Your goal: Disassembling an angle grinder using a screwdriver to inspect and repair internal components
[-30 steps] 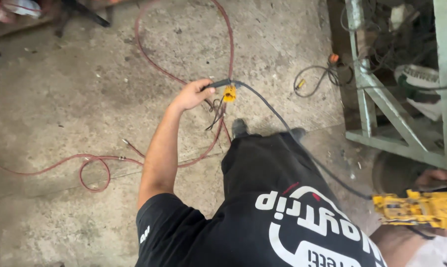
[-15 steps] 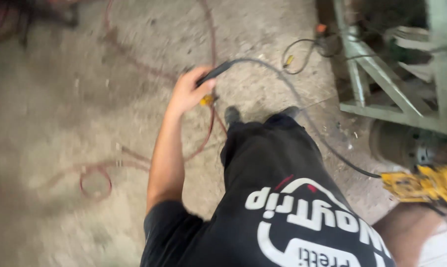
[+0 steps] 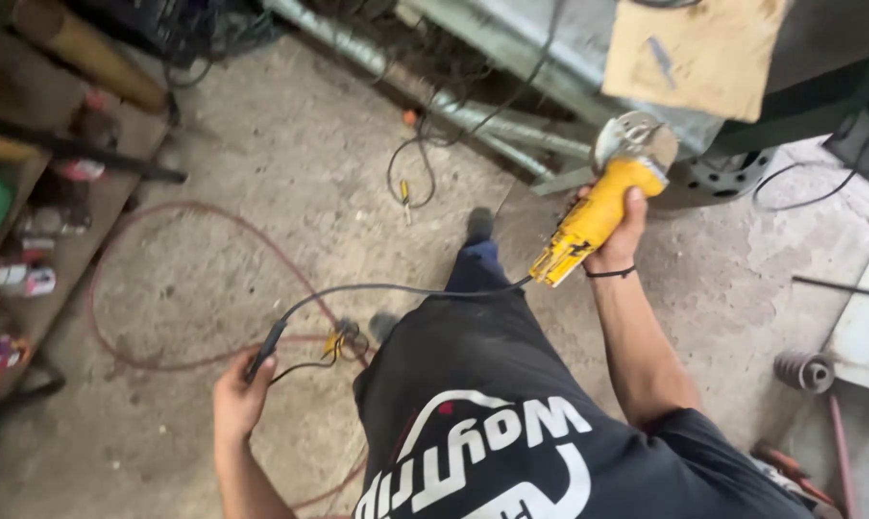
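My right hand (image 3: 615,231) grips a yellow angle grinder (image 3: 598,210) by its body, raised in front of me with the disc guard (image 3: 634,139) pointing away. The grinder's dark cable (image 3: 386,288) runs left across my legs to its black plug end (image 3: 264,352), which my left hand (image 3: 240,396) holds low near the concrete floor. A small yellow connector with loose wires (image 3: 338,340) lies on the floor just right of that hand. A black band sits on my right wrist.
A red hose (image 3: 170,288) loops over the concrete floor at left. Cluttered shelves (image 3: 31,221) line the left edge. A metal bench frame with pipes (image 3: 473,111) and a cardboard sheet (image 3: 694,53) stands ahead. A coil spring (image 3: 805,370) lies at right.
My right hand has lifted the grinder from the lower right up into the middle of view. My left hand drew back toward me with the cable end; my view swung around.
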